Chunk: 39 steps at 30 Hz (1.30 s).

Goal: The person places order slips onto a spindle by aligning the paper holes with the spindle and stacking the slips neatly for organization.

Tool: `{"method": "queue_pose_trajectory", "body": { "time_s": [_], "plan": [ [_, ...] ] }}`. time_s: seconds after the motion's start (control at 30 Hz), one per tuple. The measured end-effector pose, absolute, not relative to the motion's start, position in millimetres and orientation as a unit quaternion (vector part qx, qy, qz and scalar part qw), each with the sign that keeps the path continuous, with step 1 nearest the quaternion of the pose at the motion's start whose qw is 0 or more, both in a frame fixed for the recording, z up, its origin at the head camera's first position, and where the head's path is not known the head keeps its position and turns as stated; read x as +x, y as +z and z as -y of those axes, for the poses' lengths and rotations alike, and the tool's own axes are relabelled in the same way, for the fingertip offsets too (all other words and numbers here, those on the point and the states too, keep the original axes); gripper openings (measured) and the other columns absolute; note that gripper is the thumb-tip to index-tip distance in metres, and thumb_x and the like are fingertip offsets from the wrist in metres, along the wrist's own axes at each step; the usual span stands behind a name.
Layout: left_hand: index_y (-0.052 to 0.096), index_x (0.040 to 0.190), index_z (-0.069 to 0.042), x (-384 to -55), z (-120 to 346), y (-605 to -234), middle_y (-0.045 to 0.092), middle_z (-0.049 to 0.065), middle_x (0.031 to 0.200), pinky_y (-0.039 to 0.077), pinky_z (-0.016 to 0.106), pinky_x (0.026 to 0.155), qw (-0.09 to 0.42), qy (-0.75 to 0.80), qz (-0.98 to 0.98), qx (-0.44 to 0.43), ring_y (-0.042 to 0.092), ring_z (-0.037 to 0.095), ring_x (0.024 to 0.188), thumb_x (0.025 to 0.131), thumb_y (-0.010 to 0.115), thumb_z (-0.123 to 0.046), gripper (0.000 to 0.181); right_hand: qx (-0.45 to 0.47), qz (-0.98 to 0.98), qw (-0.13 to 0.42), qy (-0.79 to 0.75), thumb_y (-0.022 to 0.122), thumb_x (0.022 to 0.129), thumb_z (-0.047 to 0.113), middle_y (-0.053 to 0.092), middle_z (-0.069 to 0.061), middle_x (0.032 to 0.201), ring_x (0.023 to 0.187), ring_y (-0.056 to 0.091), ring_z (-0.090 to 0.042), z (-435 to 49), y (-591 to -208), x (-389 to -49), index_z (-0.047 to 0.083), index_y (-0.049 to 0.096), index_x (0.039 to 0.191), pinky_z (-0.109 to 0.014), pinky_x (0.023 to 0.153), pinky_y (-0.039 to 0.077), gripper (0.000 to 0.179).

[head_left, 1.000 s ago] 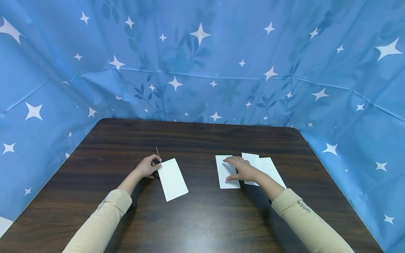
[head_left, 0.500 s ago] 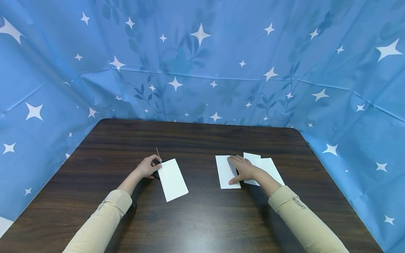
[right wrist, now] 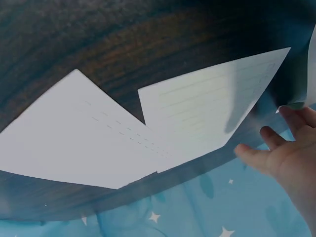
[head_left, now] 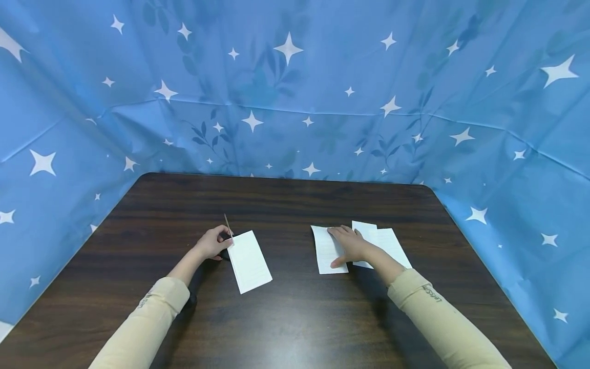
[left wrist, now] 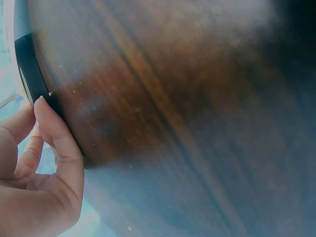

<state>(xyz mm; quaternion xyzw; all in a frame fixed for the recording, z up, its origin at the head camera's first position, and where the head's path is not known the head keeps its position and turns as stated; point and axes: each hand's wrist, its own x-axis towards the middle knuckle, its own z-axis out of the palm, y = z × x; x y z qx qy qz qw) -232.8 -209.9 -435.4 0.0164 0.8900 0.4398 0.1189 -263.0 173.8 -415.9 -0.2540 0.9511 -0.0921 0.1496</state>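
My left hand (head_left: pixel 212 243) pinches the top edge of a small white paper pad (head_left: pixel 250 262) between thumb and fingers. A thin sheet or cover stands up edge-on from its corner. In the left wrist view the thumb (left wrist: pixel 57 126) and finger meet at the edge, against a dark strip. My right hand (head_left: pixel 351 246) lies over a lined white sheet (head_left: pixel 326 253), fingers spread toward its far edge and thumb toward the near one. That sheet bows up a little at its far left corner. In the right wrist view a fingertip touches the curved paper (right wrist: pixel 311 74).
Two more sheets overlap just right of the right hand: a plain one (right wrist: pixel 64 138) and a lined one (right wrist: pixel 207 108). All lie on a dark wood-grain table (head_left: pixel 286 328). A blue star-patterned curtain (head_left: pixel 295 138) hangs behind it.
My right hand has drawn its fingers and thumb closer together on the sheet, whose far left corner has begun to bow. The left hand and pad have stayed put; the view shifted slightly.
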Motion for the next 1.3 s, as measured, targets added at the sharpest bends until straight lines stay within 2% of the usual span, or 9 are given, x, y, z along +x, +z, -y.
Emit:
{"method": "queue_pose_trajectory", "body": {
  "time_s": [0.23,0.47,0.57,0.63,0.77,0.9,1.07,1.13,1.3],
  "plan": [
    [0.048,0.113,0.0,-231.1,205.1,-431.1,0.04,0.014,0.086,0.059,0.034,0.055,0.125,0.426,-0.896,-0.009,0.047,0.021,0.069,0.094,0.054,-0.009,0.021,-0.235,-0.951,0.132,-0.15,0.084,0.068,0.03,0.036,-0.02,0.146,0.131,0.03,-0.046,-170.3,-414.3,-252.9,0.003,0.028,0.146,-0.068,0.093,0.031,0.1],
    [0.047,0.114,0.001,-227.8,201.8,-429.9,0.04,0.013,0.086,0.06,0.032,0.056,0.117,0.421,-0.9,-0.007,0.045,0.019,0.068,0.095,0.053,-0.007,0.021,-0.262,-0.93,0.071,-0.247,0.075,0.078,0.004,0.041,-0.029,0.121,0.095,0.049,-0.033,-168.0,-421.4,-247.0,-0.005,0.035,0.138,-0.047,0.079,0.049,0.073],
    [0.047,0.113,0.001,-228.2,201.6,-430.9,0.04,0.013,0.086,0.06,0.033,0.057,0.118,0.424,-0.898,-0.008,0.045,0.019,0.068,0.095,0.053,-0.007,0.021,-0.23,-0.93,0.055,-0.282,0.068,0.082,-0.002,0.047,-0.029,0.119,0.095,0.051,-0.032,-166.2,-424.4,-247.0,-0.005,0.041,0.134,-0.046,0.08,0.05,0.059],
    [0.047,0.113,0.001,-228.2,201.8,-430.8,0.04,0.013,0.086,0.06,0.033,0.056,0.118,0.423,-0.898,-0.009,0.045,0.019,0.069,0.095,0.053,-0.007,0.021,-0.201,-0.932,0.05,-0.297,0.066,0.083,-0.002,0.05,-0.028,0.121,0.104,0.052,-0.038,-164.9,-424.9,-247.0,-0.003,0.044,0.133,-0.052,0.087,0.049,0.055],
    [0.047,0.114,0.001,-228.5,202.4,-430.9,0.04,0.013,0.086,0.06,0.032,0.056,0.119,0.418,-0.9,-0.01,0.046,0.018,0.068,0.095,0.053,-0.007,0.022,-0.171,-0.93,0.051,-0.322,0.067,0.082,-0.002,0.044,-0.027,0.137,0.123,0.044,-0.045,-162.8,-422.8,-246.8,-0.001,0.039,0.139,-0.057,0.1,0.042,0.063],
    [0.047,0.114,0.0,-229.0,202.8,-430.7,0.04,0.012,0.086,0.06,0.032,0.057,0.119,0.414,-0.902,-0.013,0.046,0.019,0.068,0.094,0.054,-0.008,0.023,-0.182,-0.925,0.052,-0.33,0.069,0.081,-0.001,0.028,-0.025,0.149,0.136,0.03,-0.043,-162.3,-419.9,-247.4,-0.001,0.019,0.148,-0.055,0.111,0.031,0.084],
    [0.047,0.114,0.0,-228.6,203.2,-430.1,0.039,0.011,0.085,0.059,0.031,0.057,0.118,0.412,-0.904,-0.012,0.045,0.018,0.067,0.094,0.054,-0.008,0.022,-0.205,-0.911,0.071,-0.352,0.072,0.078,-0.001,-0.002,-0.028,0.154,0.142,0.006,-0.044,-159.6,-416.5,-246.1,0.002,-0.01,0.149,-0.053,0.109,0.034,0.108],
    [0.047,0.114,0.0,-228.2,202.9,-429.6,0.039,0.011,0.085,0.059,0.031,0.057,0.118,0.412,-0.903,-0.012,0.044,0.018,0.067,0.094,0.054,-0.008,0.022,-0.204,-0.909,0.076,-0.355,0.072,0.078,-0.001,-0.008,-0.031,0.152,0.141,0.006,-0.046,-158.2,-415.7,-244.9,0.002,-0.017,0.147,-0.052,0.106,0.038,0.113],
    [0.048,0.114,0.001,-226.7,201.8,-429.1,0.039,0.011,0.084,0.059,0.031,0.056,0.118,0.414,-0.902,-0.012,0.044,0.018,0.066,0.094,0.054,-0.008,0.022,-0.179,-0.917,0.065,-0.349,0.071,0.08,0.0,0.032,-0.035,0.142,0.124,0.046,-0.044,-157.6,-417.2,-243.6,-0.004,-0.017,0.145,-0.048,0.098,0.048,0.11]
  ]
}}
